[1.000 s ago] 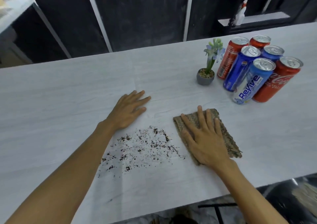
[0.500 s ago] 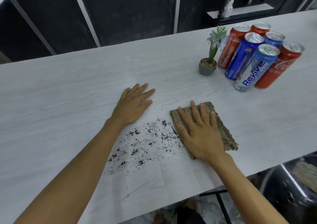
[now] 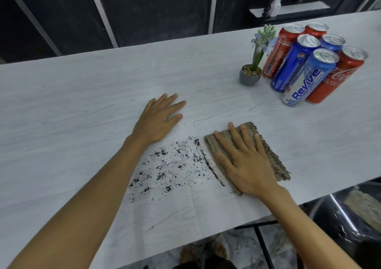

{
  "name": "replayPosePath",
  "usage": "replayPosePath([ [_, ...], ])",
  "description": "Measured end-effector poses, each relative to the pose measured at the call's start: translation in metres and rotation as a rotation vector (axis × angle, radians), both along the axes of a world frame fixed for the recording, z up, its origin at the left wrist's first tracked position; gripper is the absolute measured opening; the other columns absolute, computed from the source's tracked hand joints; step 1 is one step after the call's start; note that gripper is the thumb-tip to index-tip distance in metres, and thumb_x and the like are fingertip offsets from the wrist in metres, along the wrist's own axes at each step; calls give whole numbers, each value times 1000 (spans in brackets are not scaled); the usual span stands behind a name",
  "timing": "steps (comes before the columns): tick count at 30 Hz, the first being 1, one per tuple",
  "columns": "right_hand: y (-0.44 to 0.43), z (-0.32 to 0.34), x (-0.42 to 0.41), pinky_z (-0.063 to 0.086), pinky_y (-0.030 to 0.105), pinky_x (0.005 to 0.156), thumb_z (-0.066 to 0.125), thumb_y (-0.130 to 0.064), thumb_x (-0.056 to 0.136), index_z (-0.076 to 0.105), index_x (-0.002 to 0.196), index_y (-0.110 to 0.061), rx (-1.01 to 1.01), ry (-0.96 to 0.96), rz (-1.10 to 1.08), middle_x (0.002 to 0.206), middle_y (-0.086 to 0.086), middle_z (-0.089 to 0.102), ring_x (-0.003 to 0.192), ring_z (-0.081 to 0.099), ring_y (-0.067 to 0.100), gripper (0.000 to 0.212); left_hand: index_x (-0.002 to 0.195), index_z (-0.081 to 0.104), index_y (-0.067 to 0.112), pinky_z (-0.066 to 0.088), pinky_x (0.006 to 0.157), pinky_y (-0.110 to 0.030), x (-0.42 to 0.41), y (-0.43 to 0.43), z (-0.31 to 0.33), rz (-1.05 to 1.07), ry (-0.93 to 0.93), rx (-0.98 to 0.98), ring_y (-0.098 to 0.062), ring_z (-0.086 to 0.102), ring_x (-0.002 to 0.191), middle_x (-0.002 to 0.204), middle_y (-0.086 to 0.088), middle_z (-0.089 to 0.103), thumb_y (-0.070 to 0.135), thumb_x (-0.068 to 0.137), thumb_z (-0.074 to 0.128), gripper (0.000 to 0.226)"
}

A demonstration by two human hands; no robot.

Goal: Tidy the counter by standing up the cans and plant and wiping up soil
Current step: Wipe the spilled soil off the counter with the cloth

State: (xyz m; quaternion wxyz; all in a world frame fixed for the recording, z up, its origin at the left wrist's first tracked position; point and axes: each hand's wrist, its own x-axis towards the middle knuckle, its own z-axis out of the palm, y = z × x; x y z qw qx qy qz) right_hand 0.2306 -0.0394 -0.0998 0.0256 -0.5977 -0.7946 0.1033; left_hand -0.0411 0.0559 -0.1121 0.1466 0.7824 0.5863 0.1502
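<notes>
While pressed flat on the cloth [image 3: 266,155], right hand [image 3: 247,163] kept fingers [image 3: 237,137] spread, gripping nothing. Left hand [image 3: 158,120] lay palm-down on the worktop [image 3: 82,104], fingers apart. Soil [image 3: 175,165] scattered just left of the right fingers, ridged along the cloth edge. Cans [image 3: 309,62] and plant [image 3: 253,67] upright well beyond the fingertips.

Red and blue cans [image 3: 313,62], speckled tan cloth [image 3: 274,161], black soil [image 3: 175,165], pale wood-grain counter [image 3: 82,104]

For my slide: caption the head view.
Right hand presses cloth beside spilled soil; cans and plant upright.
</notes>
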Motion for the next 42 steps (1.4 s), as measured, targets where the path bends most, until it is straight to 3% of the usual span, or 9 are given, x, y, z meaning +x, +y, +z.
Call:
replayPosePath([
  [7, -4, -4, -16, -7, 41, 119, 6, -58, 96, 13, 151, -43, 77, 87, -10, 160, -10, -4, 147, -12, 15, 57, 145, 30, 45, -1, 119, -35, 0, 0, -1, 11, -8, 11, -8, 5, 147, 159, 13, 16, 52, 99, 32, 47],
  [11, -7, -3, -6, 5, 33, 120, 21, -46, 101, 44, 142, -36, 119, 331, -38, 154, -9, 31, 146, 14, 10, 48, 145, 31, 45, -1, 119, -35, 2, -1, 0, 15, -11, 12, -8, 5, 147, 159, 13, 16, 51, 100, 32, 46],
  [16, -17, 12, -21, 8, 29, 120, 37, -31, 103, 46, 139, -35, -3, 669, -82, 148, -14, 36, 142, 27, 7, 37, 145, 31, 45, -1, 119, -35, 1, 0, 0, 20, -4, 11, -7, 5, 147, 159, 13, 16, 52, 99, 32, 46],
  [19, -29, 5, -36, -1, 34, 120, 26, -44, 103, 39, 141, -44, 8, 471, 27, 155, -13, 24, 146, 12, 9, 40, 145, 31, 45, -1, 120, -35, 2, 0, -1, 15, -9, 8, -7, 5, 147, 159, 13, 16, 52, 99, 32, 46],
  [23, -20, -5, -29, -7, 47, 119, 8, -57, 98, 9, 150, -45, 79, 95, 17, 160, -7, -9, 147, -14, 18, 54, 145, 30, 45, -1, 120, -35, 1, 0, -1, 17, 0, 4, -8, 4, 147, 159, 14, 15, 52, 100, 31, 46],
  [27, 14, -6, -27, -11, 49, 117, 6, -58, 96, 2, 151, -44, 38, 31, -105, 160, -5, -16, 146, -19, 20, 57, 145, 29, 46, -2, 120, -35, 1, -1, -2, 14, 2, 7, -7, 3, 147, 159, 14, 15, 53, 100, 30, 46],
  [32, -9, -6, -25, -10, 46, 118, 3, -59, 96, -1, 150, -46, 51, 10, 41, 159, -9, -18, 145, -22, 17, 55, 146, 28, 45, -2, 120, -35, 1, 0, -1, 12, 6, 5, -8, 3, 147, 159, 13, 14, 51, 100, 30, 46],
  [37, 18, -4, -20, -10, 47, 118, 2, -59, 95, 1, 151, -43, 43, 8, -70, 160, -6, -15, 146, -19, 18, 58, 146, 29, 45, -1, 120, -36, 1, -1, -1, 15, -5, 10, -9, 4, 147, 159, 12, 15, 51, 100, 31, 46],
  [42, -2, -6, -36, -9, 47, 118, 4, -60, 96, -4, 150, -45, 49, 2, 85, 159, -7, -18, 145, -22, 18, 56, 146, 30, 44, -2, 120, -35, 1, -1, -1, 13, -15, 5, -8, 4, 147, 159, 12, 16, 51, 100, 32, 46],
])
